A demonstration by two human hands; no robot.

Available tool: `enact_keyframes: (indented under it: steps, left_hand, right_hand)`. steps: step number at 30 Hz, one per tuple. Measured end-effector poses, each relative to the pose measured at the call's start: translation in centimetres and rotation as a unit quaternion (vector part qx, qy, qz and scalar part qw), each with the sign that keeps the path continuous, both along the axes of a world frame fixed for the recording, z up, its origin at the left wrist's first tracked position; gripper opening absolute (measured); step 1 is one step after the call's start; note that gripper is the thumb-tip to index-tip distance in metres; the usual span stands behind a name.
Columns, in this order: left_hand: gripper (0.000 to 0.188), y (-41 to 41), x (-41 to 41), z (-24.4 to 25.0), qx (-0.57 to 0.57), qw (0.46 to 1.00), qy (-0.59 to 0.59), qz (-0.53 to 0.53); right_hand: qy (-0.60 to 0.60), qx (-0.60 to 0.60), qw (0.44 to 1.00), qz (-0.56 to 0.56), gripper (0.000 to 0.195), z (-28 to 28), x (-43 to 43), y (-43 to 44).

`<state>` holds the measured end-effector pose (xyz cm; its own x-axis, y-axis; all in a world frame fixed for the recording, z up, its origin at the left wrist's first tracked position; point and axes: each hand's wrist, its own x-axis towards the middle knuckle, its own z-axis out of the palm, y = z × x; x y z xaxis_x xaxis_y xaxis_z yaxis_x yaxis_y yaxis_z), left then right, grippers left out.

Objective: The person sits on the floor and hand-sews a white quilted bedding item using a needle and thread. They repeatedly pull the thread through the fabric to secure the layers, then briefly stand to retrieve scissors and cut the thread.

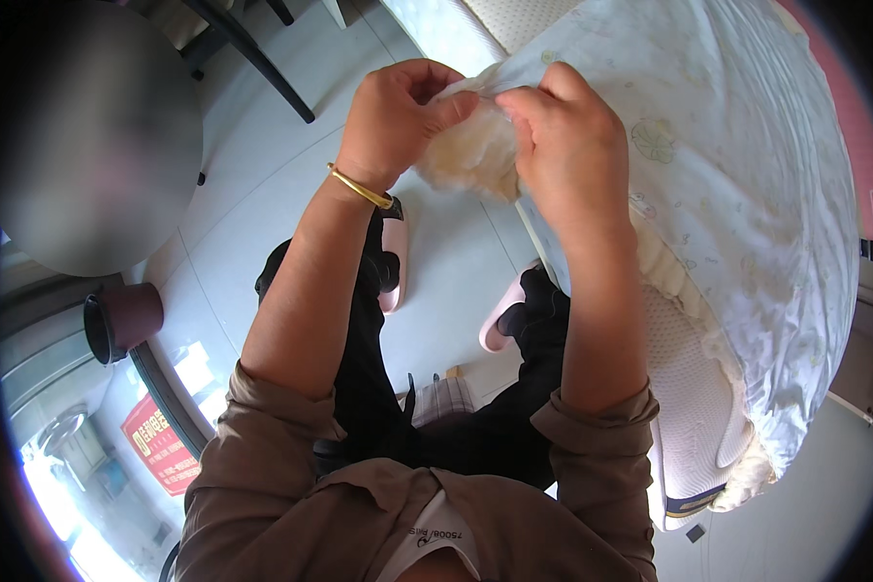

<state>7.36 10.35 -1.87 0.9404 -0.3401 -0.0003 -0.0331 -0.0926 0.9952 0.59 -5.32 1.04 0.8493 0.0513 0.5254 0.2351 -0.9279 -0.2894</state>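
A thin, pale cotton cover (735, 196) with a faint leaf print spreads over a mattress on my right. Its near corner is lifted between my hands. My left hand (400, 116), with a gold bangle (360, 187) at the wrist, pinches the cloth edge between thumb and fingers. Just to its right, my right hand (571, 138) pinches the same edge, the fingertips nearly meeting. Cream cotton batting (469, 156) hangs below the pinched edge. What lies right between the fingertips is too small to make out.
The white mattress (687, 378) shows under the cover's cream padded edge (673, 269). A brown bin (134, 320) lies on its side at left, near a red poster with writing (160, 447). A black furniture leg (262, 65) and a blurred grey oval shape (94, 138) are at upper left.
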Motion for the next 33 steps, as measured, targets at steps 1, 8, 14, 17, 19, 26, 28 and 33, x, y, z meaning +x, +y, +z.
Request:
enact_keyframes:
  steps: [1,8,14,17,19,26,28,33]
  left_hand:
    - [0.026,-0.1,-0.1,-0.1,0.009,0.999,-0.029,0.014]
    - [0.021,-1.1,-1.3,0.0,0.051,0.992,-0.089,0.069]
    - [0.022,-1.1,-1.4,-0.3,0.082,0.984,-0.132,0.084]
    - [0.023,-1.3,-1.0,-0.3,0.062,0.991,-0.092,0.078]
    - [0.023,-0.9,-0.6,-0.7,0.020,0.996,-0.051,0.069]
    - [0.022,-0.9,-0.7,-0.7,0.011,0.997,-0.051,0.064]
    - [0.022,-1.0,-0.8,-0.6,0.017,0.996,-0.056,0.072]
    - [0.021,-1.2,-1.5,0.0,0.056,0.990,-0.088,0.090]
  right_hand:
    - [-0.005,-0.003,1.000,-0.002,0.014,0.0,0.0,0.2]
    - [-0.045,0.016,0.999,-0.020,0.008,-1.1,0.1,0.8]
    - [-0.056,0.069,0.996,-0.021,0.009,-2.1,0.2,0.5]
    - [-0.046,0.096,0.994,-0.005,0.011,-1.5,-0.1,-0.5]
    - [-0.043,0.112,0.993,0.022,0.010,-1.3,-0.3,-0.9]
    - [-0.049,0.031,0.998,-0.001,0.009,-1.5,-1.1,-1.0]
    - [-0.042,0.002,0.999,-0.035,0.008,-1.4,-1.3,-0.4]
    - [-0.049,0.017,0.998,-0.039,0.005,-1.9,-1.0,0.2]
